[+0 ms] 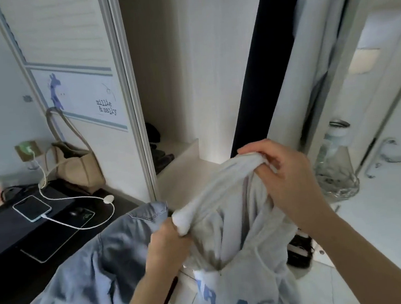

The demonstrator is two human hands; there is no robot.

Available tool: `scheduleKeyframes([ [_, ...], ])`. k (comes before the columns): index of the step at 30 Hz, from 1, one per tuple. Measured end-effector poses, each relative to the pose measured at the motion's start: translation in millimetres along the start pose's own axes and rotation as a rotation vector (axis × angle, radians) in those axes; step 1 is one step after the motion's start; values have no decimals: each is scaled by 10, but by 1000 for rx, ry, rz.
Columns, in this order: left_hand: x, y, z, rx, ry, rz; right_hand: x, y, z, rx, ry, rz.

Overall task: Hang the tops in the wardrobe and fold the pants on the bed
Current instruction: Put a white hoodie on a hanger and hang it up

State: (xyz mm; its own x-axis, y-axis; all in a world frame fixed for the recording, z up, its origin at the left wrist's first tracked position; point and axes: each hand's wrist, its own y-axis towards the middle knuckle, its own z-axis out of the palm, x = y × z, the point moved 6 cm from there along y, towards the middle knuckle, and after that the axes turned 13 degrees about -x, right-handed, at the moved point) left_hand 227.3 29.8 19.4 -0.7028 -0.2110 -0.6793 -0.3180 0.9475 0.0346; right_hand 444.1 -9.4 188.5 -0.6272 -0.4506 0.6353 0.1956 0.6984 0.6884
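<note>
gripping a pale grey drawstring hoodie (228, 225) by its bunched top, the left hand (165, 247) and right hand (286, 175) both clutch fabric before the open white wardrobe (186, 67); hanging probably needs a hanger next.

— What can't you make out?
— The hoodie (242, 265) runs off the near edge, cutting its blue lettering. The left hand (165, 243) fingers are buried in the cloth.
— And the wardrobe (174, 68)?
— Dark items on its shelf are too dim to name.
</note>
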Motion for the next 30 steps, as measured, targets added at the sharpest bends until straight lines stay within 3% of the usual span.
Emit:
scheduleKeyframes([
  [3, -133, 517, -82, 41, -291, -43, -127, 321, -75, -132, -115, -28],
  [5, -245, 807, -137, 115, -499, -161, -256, 477, -70, -169, -171, 6],
  [8, -520, 1074, -91, 549, -801, -387, -492, 706, -53, -239, -239, 71],
  [10, -787, 1119, -156, 864, -717, -284, -674, 834, -27, -262, -278, 151],
  [12, -1012, 1200, -258, 1007, -587, -84, -866, 942, 49, -251, -304, 259],
  [16, -1411, 1519, -513, 830, -510, 177, -1014, 1061, 338, -155, -348, 272],
  [23, -1996, 2365, -918, 348, -861, 211, -963, 1305, 940, 149, -398, 239],
  [30, -2605, 2864, -1280, 217, -984, 321, -690, 2094, 1007, 280, -410, 249],
])
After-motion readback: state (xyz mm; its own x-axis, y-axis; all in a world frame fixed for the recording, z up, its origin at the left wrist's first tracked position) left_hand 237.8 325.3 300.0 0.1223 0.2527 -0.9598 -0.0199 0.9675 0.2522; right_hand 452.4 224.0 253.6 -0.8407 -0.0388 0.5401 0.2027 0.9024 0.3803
